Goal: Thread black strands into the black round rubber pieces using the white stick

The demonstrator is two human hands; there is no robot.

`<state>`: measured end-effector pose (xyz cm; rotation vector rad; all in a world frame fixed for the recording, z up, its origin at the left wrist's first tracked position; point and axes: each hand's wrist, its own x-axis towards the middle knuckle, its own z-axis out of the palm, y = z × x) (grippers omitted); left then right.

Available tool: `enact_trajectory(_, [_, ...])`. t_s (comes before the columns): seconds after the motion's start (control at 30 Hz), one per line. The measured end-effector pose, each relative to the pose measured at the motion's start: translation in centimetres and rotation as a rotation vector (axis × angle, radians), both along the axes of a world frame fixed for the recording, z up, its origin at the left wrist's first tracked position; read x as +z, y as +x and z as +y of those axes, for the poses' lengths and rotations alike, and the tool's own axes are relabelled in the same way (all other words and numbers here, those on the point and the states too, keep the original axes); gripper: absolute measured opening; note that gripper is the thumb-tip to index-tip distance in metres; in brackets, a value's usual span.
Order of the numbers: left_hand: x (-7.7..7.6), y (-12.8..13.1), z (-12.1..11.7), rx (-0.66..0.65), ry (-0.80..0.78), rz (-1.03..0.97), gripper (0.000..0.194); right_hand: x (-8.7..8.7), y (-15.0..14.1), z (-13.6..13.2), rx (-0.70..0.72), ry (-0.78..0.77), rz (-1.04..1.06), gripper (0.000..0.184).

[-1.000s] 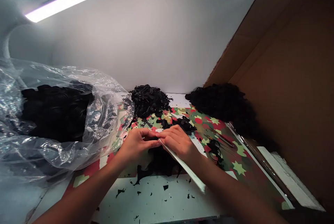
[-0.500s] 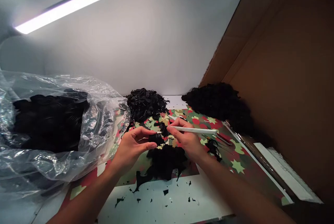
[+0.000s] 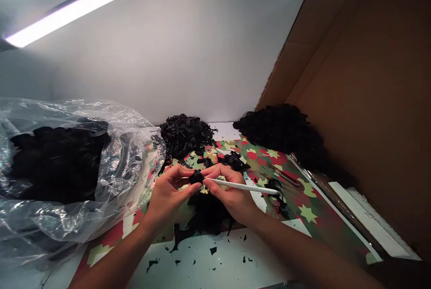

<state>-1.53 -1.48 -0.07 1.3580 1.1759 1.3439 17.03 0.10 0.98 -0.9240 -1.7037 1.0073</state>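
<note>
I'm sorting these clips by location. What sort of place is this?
Probably a small craft or hand-trimming workstation: a bright tube lamp overhead, a clear plastic bag of black pieces, and a heap of black scraps on the patterned sheet.

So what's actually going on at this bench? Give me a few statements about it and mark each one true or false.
1. The right hand holds a thin white stick. True.
2. The left hand is empty. False: the left hand has a small black piece between its fingers.
3. The clear plastic bag is on the person's right. False: the clear plastic bag is on the left.
4. A dark heap lies beside the brown cardboard. True.
5. The patterned sheet is plain blue. False: the patterned sheet is mostly green and red, with pale star shapes.
</note>
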Motion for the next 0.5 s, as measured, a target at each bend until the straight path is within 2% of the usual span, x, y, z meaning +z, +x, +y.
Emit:
enact_trajectory(0.27, [-0.3,0.2,-0.6,0.067,0.151,0.236,0.017,-0.3,-0.7,-1.0,-0.086,0.314,-0.166,0.011])
enact_trajectory(0.37, [-0.2,0.5,-0.9,0.064,0.169,0.168,0.015,-0.4,-0.8,-0.2,-0.19,0.372,-0.246,0.014])
enact_trajectory(0.5, [0.0,0.4,-1.1,0.056,0.139,-0.001,0.015,-0.7,0.4,2.4,-0.352,0.317,-0.315,0.02])
